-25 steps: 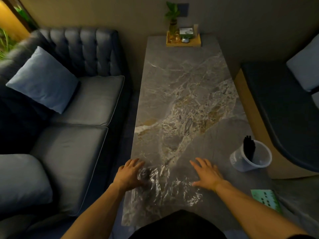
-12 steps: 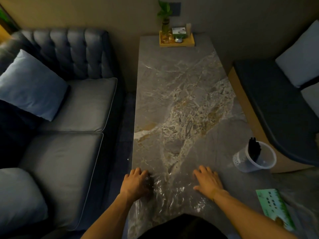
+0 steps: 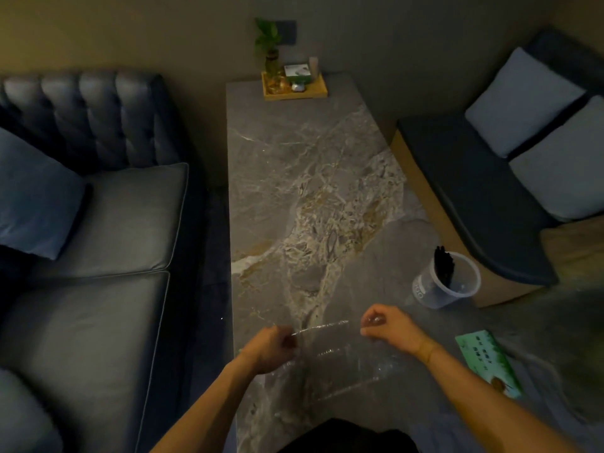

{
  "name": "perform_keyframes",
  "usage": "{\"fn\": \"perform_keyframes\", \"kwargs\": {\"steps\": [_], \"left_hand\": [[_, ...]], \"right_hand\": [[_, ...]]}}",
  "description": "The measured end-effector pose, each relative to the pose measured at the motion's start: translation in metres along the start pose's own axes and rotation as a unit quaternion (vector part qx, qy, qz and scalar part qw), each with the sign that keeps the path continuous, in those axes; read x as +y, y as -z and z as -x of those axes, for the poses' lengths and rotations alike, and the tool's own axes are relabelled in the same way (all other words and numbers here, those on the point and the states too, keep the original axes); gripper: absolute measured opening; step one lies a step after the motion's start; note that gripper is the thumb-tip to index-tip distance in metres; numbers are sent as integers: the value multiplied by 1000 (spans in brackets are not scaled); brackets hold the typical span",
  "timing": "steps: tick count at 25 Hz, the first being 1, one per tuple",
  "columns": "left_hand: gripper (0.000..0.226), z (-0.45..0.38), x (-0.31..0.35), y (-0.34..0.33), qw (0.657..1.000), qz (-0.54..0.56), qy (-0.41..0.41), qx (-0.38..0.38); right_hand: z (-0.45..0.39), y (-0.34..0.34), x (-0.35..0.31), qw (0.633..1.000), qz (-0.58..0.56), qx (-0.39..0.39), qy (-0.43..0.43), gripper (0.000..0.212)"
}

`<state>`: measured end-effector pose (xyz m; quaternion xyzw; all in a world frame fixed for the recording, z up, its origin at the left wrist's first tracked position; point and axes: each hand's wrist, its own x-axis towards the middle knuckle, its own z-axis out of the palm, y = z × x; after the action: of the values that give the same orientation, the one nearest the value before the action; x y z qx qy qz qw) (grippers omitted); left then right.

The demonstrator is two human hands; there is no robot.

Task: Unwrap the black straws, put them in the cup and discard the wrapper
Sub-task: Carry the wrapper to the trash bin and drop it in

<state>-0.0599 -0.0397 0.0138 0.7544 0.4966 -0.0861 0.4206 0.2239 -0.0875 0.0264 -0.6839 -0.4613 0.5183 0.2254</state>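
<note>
Both hands have come up off the tabletop since a moment ago, when they lay flat and spread on the crinkled film; now the left hand and the right hand are each closed in a pinch on an end of the clear, thin plastic wrapper, which stretches between them just above the near end of the long grey marble table. Its lower part hangs down and seems to trail on the stone, though the film is too transparent to be sure. Off to the right, near the table's edge, stands the translucent round plastic cup with the bundle of black straws upright inside it. So the unwrapping and the loading of the cup look finished. What remains, I'd say, is gathering the wrapper up and throwing it away; no bin shows anywhere from here.
</note>
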Motion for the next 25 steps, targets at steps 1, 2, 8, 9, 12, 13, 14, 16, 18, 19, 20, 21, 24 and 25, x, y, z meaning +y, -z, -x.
{"fn": "perform_keyframes", "kwargs": {"steps": [1, 2, 8, 9, 12, 13, 14, 16, 18, 19, 20, 21, 24, 25], "left_hand": [[7, -1, 8, 0, 999, 36, -20, -5], [4, -2, 16, 0, 997, 63, -38, -10], [3, -11, 61, -13, 979, 158, -127, 17], [4, -13, 70, -18, 976, 169, -138, 19], [11, -17, 104, -42, 965, 207, -160, 17], [13, -18, 116, -52, 962, 219, -165, 17], [13, -18, 129, -62, 959, 229, -168, 15], [13, -16, 158, -84, 956, 238, -171, 5], [16, -13, 191, -109, 956, 244, -165, -4], [18, -11, 205, -121, 955, 248, -161, -6], [17, -10, 220, -134, 955, 252, -158, -11], [16, -9, 234, -146, 955, 255, -154, -17], [12, -9, 274, -184, 959, 240, -148, -24], [10, -11, 287, -196, 960, 233, -150, -23]], "right_hand": [[5, 7, -2, 1000, -18, 14, 5, 17], [12, 16, -3, 999, -31, 29, 11, 19], [74, 80, 44, 970, -211, 103, -57, 34], [89, 86, 60, 952, -269, 120, -82, 36], [132, 82, 104, 875, -445, 137, -131, 44], [145, 77, 114, 870, -459, 124, -133, 49], [158, 71, 122, 871, -462, 108, -129, 52], [179, 66, 132, 880, -449, 102, -115, 49], [199, 72, 143, 888, -422, 145, -110, 36], [209, 78, 150, 890, -405, 178, -110, 30], [220, 86, 161, 889, -393, 209, -107, 24], [230, 94, 172, 888, -382, 234, -101, 19], [269, 120, 209, 888, -343, 293, -88, 10], [281, 129, 221, 886, -335, 310, -86, 9]]}}
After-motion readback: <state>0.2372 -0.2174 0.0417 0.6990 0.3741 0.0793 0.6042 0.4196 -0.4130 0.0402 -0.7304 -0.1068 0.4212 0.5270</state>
